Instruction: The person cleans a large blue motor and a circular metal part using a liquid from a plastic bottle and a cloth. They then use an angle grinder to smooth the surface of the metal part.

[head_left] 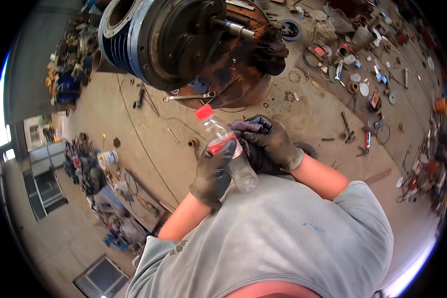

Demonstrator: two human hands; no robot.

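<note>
My left hand, in a dark work glove, is wrapped round a clear plastic bottle with a red cap and a red label. The bottle is tilted, its capped end pointing away from me and to the left. My right hand, gloved as well, is closed on a dark purplish rag just right of the bottle. Part of the rag hangs below the fingers, in front of my shirt. How much liquid the bottle holds I cannot make out.
Ahead, a large machine part with a blue finned housing rests on a rusty round stand. A combination wrench lies at the stand's near edge. Loose tools and parts, including a hammer, litter the floor at right. A white bucket stands left.
</note>
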